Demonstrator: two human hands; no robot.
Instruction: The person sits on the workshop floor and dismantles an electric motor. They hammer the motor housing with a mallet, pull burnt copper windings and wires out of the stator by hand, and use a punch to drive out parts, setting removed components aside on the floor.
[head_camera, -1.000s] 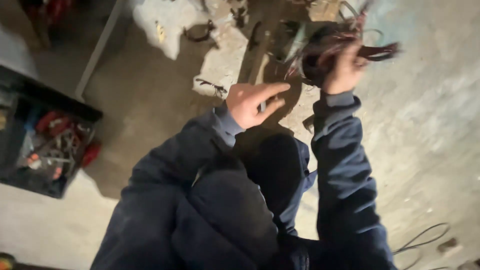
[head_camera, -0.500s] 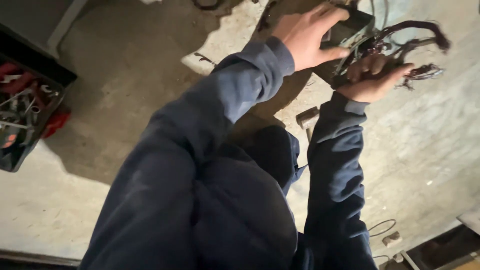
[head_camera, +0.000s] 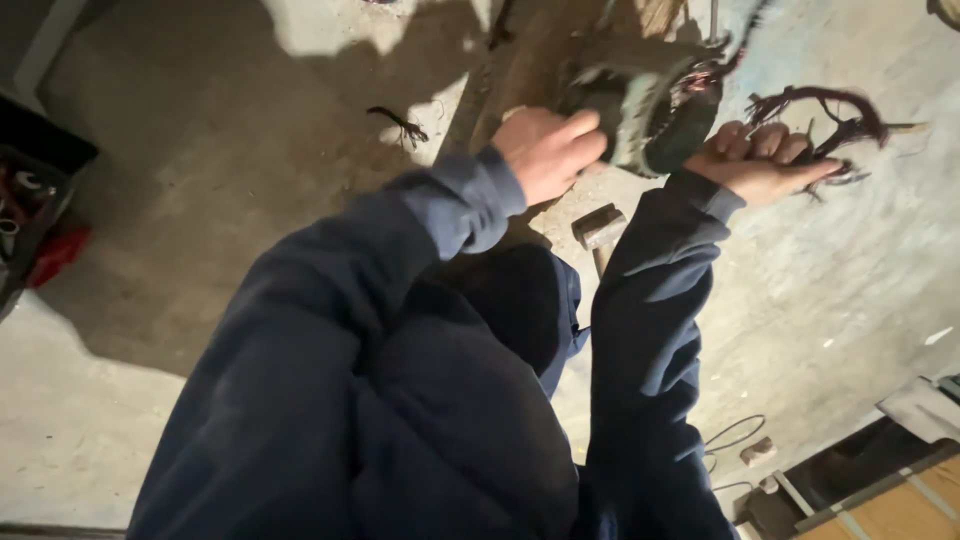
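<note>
My left hand (head_camera: 545, 152) grips the left side of a dark round motor part (head_camera: 650, 110) held up over the concrete floor. Reddish-brown copper wire (head_camera: 815, 110) spills out of that part to the right. My right hand (head_camera: 762, 160) is closed on a bundle of this wire, just right of the round part. Both arms are in dark blue sleeves and reach forward from my body. A hammer head (head_camera: 600, 225) lies on the floor below and between my hands.
A dark open toolbox (head_camera: 35, 210) with red tools stands at the left edge. A small scrap of wire (head_camera: 400, 123) lies on the floor. Loose thin wire (head_camera: 735, 435) curls at the lower right, beside a wooden board (head_camera: 900, 500).
My left hand has come off the top of the part and now grips its left side. The right hand has pulled the wire bundle out to the right.
</note>
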